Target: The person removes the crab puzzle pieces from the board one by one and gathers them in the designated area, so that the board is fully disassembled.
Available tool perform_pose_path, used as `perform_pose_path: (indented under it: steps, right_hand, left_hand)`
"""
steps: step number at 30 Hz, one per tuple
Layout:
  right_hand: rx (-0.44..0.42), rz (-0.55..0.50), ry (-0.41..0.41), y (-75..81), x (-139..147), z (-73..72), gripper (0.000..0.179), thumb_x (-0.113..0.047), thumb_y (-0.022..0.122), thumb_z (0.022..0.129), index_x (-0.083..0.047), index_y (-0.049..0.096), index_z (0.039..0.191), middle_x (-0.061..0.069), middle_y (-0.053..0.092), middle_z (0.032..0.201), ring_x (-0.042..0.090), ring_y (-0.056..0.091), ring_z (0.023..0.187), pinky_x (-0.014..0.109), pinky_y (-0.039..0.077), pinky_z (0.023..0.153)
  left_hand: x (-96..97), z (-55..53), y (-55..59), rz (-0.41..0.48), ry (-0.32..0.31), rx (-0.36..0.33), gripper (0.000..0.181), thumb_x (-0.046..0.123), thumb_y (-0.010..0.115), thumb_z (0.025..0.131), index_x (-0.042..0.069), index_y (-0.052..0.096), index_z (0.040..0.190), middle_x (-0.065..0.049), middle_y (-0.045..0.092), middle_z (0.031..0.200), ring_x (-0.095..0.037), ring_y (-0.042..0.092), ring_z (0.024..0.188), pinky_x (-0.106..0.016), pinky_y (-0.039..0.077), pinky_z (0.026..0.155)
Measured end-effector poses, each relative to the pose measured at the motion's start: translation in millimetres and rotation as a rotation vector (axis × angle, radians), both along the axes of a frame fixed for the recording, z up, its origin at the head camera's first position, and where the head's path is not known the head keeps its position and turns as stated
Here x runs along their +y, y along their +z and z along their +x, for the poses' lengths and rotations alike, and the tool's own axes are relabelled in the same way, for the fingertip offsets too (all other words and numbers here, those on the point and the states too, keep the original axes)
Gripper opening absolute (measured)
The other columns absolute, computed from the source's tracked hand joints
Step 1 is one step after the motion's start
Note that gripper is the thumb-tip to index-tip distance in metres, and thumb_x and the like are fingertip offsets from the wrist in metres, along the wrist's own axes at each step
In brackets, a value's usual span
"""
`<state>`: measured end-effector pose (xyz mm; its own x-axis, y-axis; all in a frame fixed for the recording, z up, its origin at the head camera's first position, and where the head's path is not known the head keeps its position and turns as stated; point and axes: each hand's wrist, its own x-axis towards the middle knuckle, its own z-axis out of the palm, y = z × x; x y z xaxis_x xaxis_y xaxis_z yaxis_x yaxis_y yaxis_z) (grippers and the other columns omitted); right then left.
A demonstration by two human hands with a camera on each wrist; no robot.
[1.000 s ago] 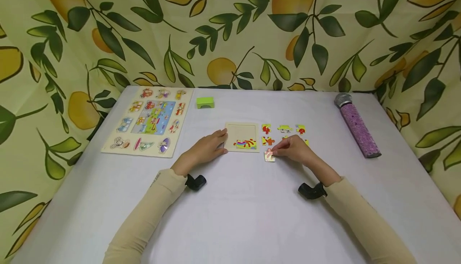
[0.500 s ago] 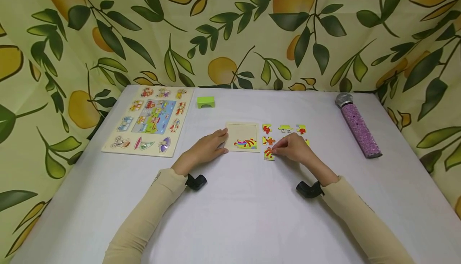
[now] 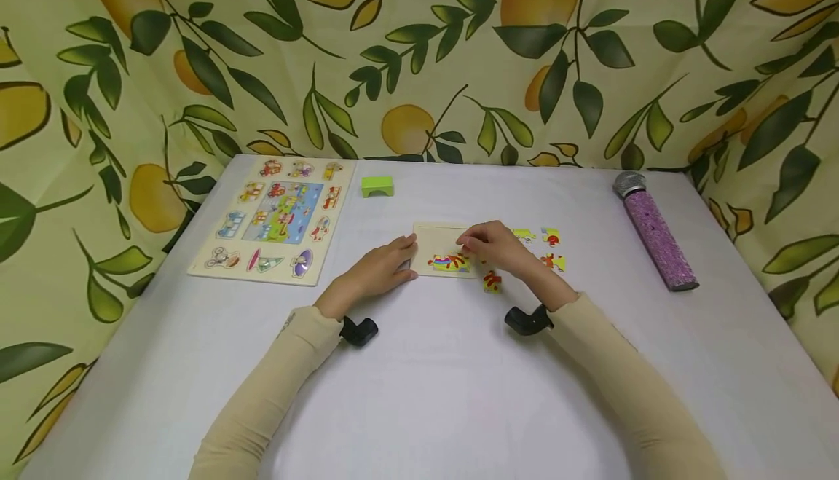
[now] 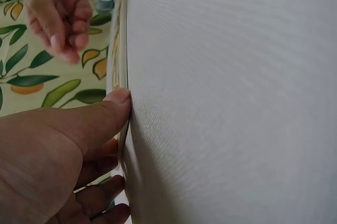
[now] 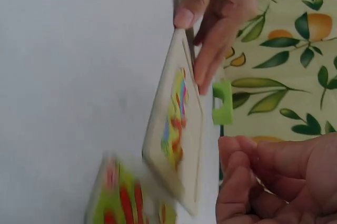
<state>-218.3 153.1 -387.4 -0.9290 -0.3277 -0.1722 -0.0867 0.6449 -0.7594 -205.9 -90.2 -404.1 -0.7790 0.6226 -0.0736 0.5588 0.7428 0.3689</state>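
Note:
My left hand [image 3: 375,272] rests against the left edge of a small square wooden puzzle tray [image 3: 431,238], thumb and fingertips touching that edge. Joined red, yellow and rainbow-coloured puzzle pieces [image 3: 448,263] lie along the tray's near side. Over the tray's right part hovers my right hand [image 3: 501,247], its fingers curled and their tips together; in the right wrist view I see nothing between the fingers [image 5: 239,161]. Just right of the tray's near corner lies a loose red and yellow puzzle piece [image 3: 491,281]. More loose pieces [image 3: 553,262] lie beyond, partly hidden by the right hand.
A large wooden vehicle puzzle board [image 3: 226,236] lies at the left. Behind the tray is a green arch block [image 3: 377,186]. A purple glittery microphone [image 3: 660,240] lies at the far right. A fruit-patterned cloth [image 3: 406,50] hangs along the back.
My right hand has let go of the loose puzzle piece beside the tray and moved left and up over the tray's right part. The left hand keeps its place.

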Motion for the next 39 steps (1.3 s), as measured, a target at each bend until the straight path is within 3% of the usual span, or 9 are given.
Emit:
perform_pose_path:
  steps: [8, 14, 25, 32, 39]
  right_hand:
    - [0.042, 0.094, 0.008, -16.6, -20.0, 1.1, 0.024, -0.016, 0.051, 0.094, -0.001, 0.067, 0.104, 0.009, 0.062, 0.085, 0.017, 0.05, 0.075, 0.025, 0.041, 0.066]
    - [0.106, 0.115, 0.031, -17.6, -23.2, 5.0, 0.02, -0.013, 0.054, 0.092, -0.001, 0.068, 0.099, 0.011, 0.066, 0.09, 0.017, 0.053, 0.078, 0.028, 0.045, 0.071]
    - [0.121, 0.036, 0.017, -15.3, -20.6, 3.1, 0.01, -0.008, 0.06, 0.087, -0.003, 0.067, 0.091, 0.007, 0.064, 0.08, 0.013, 0.051, 0.068, 0.021, 0.042, 0.061]
    - [0.01, -0.051, -0.032, -4.0, 14.4, 6.1, 0.014, -0.013, 0.063, 0.087, -0.002, 0.068, 0.094, 0.007, 0.066, 0.08, 0.017, 0.053, 0.07, 0.024, 0.043, 0.06]
    - [-0.113, 0.076, -0.122, -2.8, 79.0, 20.3, 0.022, -0.018, 0.064, 0.086, -0.002, 0.068, 0.1, 0.003, 0.066, 0.088, 0.017, 0.052, 0.078, 0.026, 0.043, 0.066]
  left_hand:
    - [2.7, 2.4, -2.1, -0.006, -0.001, 0.0, 0.058, 0.029, 0.056, 0.091, -0.003, 0.039, 0.137, -0.016, 0.029, 0.149, -0.033, 0.031, 0.136, -0.047, 0.033, 0.106]
    - [1.7, 2.8, -1.0, -0.013, -0.004, 0.024, 0.058, 0.028, 0.057, 0.091, -0.003, 0.04, 0.136, -0.017, 0.03, 0.148, -0.033, 0.032, 0.135, -0.045, 0.033, 0.106]
    - [2.2, 2.3, 1.9, -0.018, 0.002, 0.017, 0.057, 0.027, 0.056, 0.092, -0.003, 0.039, 0.137, -0.016, 0.03, 0.148, -0.033, 0.031, 0.135, -0.046, 0.033, 0.106]
    - [2.4, 1.5, 0.5, -0.023, -0.011, 0.025, 0.056, 0.027, 0.056, 0.092, -0.003, 0.039, 0.137, -0.017, 0.03, 0.148, -0.033, 0.031, 0.135, -0.048, 0.035, 0.104]
    - [2.6, 2.1, 2.7, -0.017, 0.002, 0.027, 0.056, 0.026, 0.057, 0.091, -0.004, 0.04, 0.136, -0.017, 0.03, 0.148, -0.033, 0.032, 0.135, -0.047, 0.034, 0.105]
